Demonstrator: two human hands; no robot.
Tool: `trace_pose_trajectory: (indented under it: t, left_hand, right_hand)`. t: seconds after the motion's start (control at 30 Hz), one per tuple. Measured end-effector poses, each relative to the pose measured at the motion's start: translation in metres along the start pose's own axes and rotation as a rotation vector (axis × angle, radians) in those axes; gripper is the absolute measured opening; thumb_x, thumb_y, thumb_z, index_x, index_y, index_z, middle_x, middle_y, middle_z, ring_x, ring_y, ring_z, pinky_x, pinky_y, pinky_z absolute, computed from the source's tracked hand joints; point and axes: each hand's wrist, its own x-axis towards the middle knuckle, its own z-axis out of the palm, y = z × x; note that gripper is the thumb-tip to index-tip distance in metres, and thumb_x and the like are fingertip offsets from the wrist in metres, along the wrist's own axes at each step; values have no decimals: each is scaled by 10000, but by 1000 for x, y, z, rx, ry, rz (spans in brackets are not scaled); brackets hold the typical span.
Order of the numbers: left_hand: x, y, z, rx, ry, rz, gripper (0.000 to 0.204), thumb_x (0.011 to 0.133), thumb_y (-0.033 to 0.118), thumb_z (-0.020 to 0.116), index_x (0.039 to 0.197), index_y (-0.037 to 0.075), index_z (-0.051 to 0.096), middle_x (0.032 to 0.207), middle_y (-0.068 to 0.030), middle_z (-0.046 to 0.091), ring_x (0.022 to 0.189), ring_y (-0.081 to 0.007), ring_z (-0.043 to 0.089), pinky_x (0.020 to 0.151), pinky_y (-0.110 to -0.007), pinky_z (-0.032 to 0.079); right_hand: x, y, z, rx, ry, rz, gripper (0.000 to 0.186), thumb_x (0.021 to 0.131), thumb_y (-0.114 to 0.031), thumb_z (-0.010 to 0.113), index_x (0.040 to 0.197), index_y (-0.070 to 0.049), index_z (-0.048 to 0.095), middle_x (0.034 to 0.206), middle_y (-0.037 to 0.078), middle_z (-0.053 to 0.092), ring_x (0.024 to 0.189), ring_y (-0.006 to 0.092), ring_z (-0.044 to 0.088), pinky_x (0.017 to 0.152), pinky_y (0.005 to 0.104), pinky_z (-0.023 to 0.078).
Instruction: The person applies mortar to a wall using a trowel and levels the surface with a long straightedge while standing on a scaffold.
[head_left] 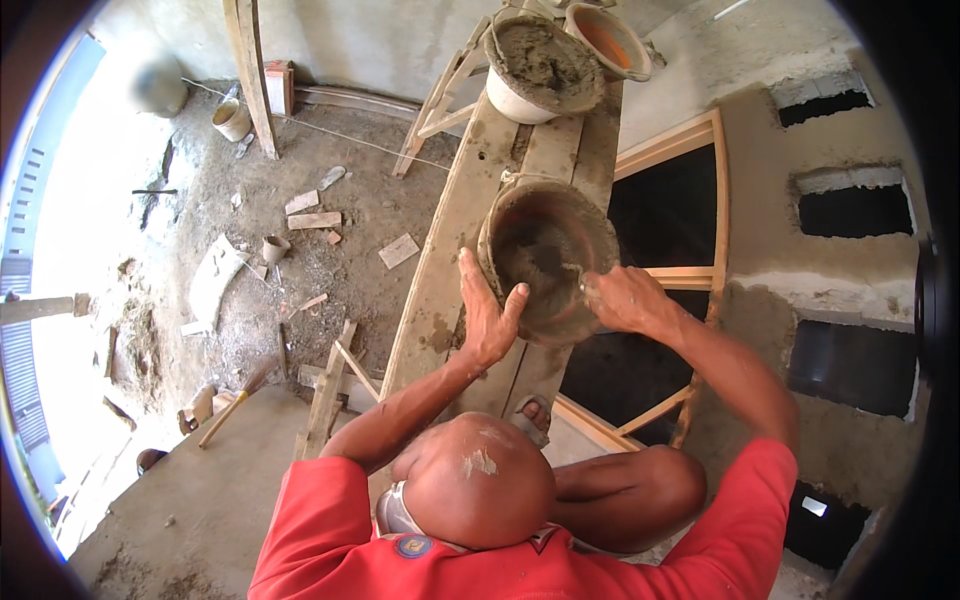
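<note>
A mortar-smeared bucket stands on the plank scaffold, wet grey mortar inside. My left hand rests against its left side, fingers stretched out and thumb spread. At the right, my right hand is closed on a tool handle, probably a trowel's, reaching into the bucket; the tool's head is partly hidden in mortar. Farther along the planks sits a white bucket heaped with mortar, beside an orange-lined bucket.
My bent knees and sandaled foot are on the scaffold. To the right are timber frames over dark openings and a plastered wall with several holes. Leftward below lie board scraps, a broom and a small pail.
</note>
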Motion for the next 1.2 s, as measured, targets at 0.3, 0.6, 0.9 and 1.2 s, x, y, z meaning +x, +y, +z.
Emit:
trace_pose_trajectory:
  t: [0.3, 0.6, 0.9, 1.2]
  left_hand:
    - [2, 16, -6, 497, 25, 173, 954, 895, 426, 630, 1526, -6, 59, 1531, -373, -20, 1397, -584, 31, 1145, -590, 115]
    - [2, -7, -18, 212, -15, 133, 913, 938, 447, 568, 1517, -46, 64, 1551, -345, 31, 1448, -488, 43, 1173, -521, 100]
    - [18, -7, -11, -416, -157, 34, 749, 912, 143, 555, 1509, -33, 139, 1476, -175, 323, 1379, -261, 293, 1147, -364, 231]
    - [24, -4, -12, -457, -229, -61, 719, 850, 46, 518, 1491, 4, 196, 1383, -154, 411, 1289, -248, 394, 1090, -365, 329]
  right_hand:
    - [-52, -31, -19, -147, 45, -95, 151, 807, -162, 629, 842, -15, 636, 649, 196, 642, 660, 365, 679, 597, 442, 543]
    - [-8, 2, 12, -219, 130, -22, 188, 821, -189, 627, 880, -14, 661, 738, 190, 677, 699, 352, 694, 621, 424, 557]
    - [23, 25, -12, -312, 330, 47, 116, 761, -89, 647, 844, -16, 680, 753, 177, 685, 733, 336, 705, 618, 407, 567]
    - [72, 10, -6, -483, 170, -301, 125, 775, -104, 596, 813, -35, 693, 755, 155, 701, 736, 306, 713, 644, 398, 573]
